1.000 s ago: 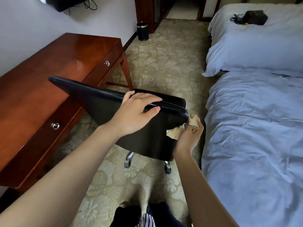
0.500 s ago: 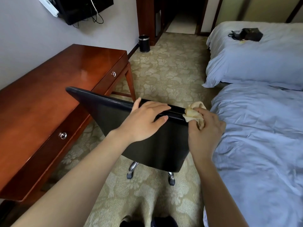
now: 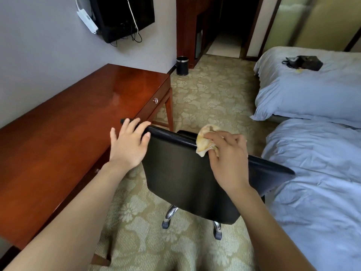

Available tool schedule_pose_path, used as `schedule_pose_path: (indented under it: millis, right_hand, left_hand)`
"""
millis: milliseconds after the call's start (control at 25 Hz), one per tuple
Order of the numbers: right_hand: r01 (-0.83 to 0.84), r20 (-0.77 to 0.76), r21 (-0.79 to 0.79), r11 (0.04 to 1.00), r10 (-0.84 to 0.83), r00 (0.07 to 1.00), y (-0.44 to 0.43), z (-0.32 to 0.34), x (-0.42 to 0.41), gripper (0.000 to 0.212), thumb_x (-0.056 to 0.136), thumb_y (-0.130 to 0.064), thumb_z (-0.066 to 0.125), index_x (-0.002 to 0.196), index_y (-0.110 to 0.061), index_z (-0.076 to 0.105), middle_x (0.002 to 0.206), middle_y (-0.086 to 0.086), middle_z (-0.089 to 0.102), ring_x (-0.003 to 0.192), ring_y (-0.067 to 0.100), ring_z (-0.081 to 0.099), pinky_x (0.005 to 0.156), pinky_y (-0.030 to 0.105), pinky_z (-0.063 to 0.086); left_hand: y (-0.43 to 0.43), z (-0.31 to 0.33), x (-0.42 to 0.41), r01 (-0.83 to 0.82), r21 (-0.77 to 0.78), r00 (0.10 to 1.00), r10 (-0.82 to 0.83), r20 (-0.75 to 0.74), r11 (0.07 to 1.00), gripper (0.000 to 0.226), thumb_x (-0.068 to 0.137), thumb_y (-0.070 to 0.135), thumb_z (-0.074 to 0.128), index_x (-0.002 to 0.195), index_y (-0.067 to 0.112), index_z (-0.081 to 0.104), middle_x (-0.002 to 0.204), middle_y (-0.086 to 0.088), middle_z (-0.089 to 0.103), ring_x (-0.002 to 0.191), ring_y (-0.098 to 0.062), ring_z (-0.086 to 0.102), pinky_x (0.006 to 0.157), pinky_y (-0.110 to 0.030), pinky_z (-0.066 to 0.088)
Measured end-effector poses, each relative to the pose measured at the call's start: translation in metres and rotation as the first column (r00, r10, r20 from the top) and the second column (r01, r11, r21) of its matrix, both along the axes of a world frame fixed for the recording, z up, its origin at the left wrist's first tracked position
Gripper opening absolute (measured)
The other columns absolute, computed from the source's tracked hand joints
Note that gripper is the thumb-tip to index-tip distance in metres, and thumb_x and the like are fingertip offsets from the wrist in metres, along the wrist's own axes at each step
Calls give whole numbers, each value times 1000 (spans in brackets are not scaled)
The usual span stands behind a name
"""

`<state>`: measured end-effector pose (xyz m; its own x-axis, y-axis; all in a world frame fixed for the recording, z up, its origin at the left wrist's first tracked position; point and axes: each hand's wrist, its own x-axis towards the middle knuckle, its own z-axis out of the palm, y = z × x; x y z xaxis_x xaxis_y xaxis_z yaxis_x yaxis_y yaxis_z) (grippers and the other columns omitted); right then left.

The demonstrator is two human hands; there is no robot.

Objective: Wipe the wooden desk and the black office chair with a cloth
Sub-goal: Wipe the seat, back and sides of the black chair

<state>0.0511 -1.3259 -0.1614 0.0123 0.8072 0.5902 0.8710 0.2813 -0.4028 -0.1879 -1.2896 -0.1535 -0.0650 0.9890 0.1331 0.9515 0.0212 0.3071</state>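
Observation:
The black office chair (image 3: 181,177) stands with its back towards me, between the desk and the bed. My left hand (image 3: 129,145) rests on the left end of the backrest's top edge, fingers spread and straight. A crumpled yellowish cloth (image 3: 205,143) lies on the middle of that top edge, and my right hand (image 3: 228,157) grips it there. The glossy wooden desk (image 3: 64,137) runs along the wall on the left, its top bare.
Two beds with pale blue covers (image 3: 320,173) fill the right side; a black bag (image 3: 302,62) lies on the far one. A black waste bin (image 3: 182,65) stands by the wall. A wall-mounted TV (image 3: 125,14) hangs above the desk. Patterned carpet lies between.
The chair back has turned, its right end swinging towards the bed. My right hand carried the cloth from the backrest's right corner up onto its top edge. My left hand slid to the left end.

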Motion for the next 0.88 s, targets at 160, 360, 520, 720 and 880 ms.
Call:
schedule_pose_path:
  millis: [160,360,520,720,880]
  right_hand:
    - [-40,52,-3,999,40,998,11,3,-46,42,68,-2,76,104,-20,69,105,6,68,84,33,52,65,43,49]
    - [-52,102,9,999,51,993,12,0,-73,46,64,-1,77,105,-20,68,107,6,66,87,33,51,66,44,50]
    - [-47,-5,31,998,47,999,8,-5,-47,45,68,-2,75,107,-22,69,106,-1,66,91,19,41,74,40,49]
    - [6,-31,22,1000,-5,1000,-1,-10,-1,34,76,-12,63,108,-21,69,109,1,66,96,21,43,89,15,29]
    - [0,-21,-32,999,-1,1000,5,-4,37,36,76,-29,44,103,-23,69,105,-2,67,96,36,56,91,1,13]
  left_hand:
    - [0,10,1,-3,9,996,4,-91,1000,44,101,44,29,143,34,38,152,5,33,144,-17,17,113,-53,-12]
    - [-13,14,8,28,34,991,-23,-131,999,46,99,39,35,144,31,37,148,4,39,141,-19,23,113,-53,-13]
    - [-25,14,22,59,41,987,-53,-150,997,50,97,36,39,145,28,35,142,1,41,134,-23,28,115,-52,-8]
    - [-48,11,45,190,58,981,-187,-56,980,52,95,38,45,146,31,35,129,5,43,122,-21,28,118,-46,-5]
    - [-38,13,22,162,121,927,-193,320,979,37,99,29,45,135,32,51,124,13,52,115,-11,28,115,-43,10]
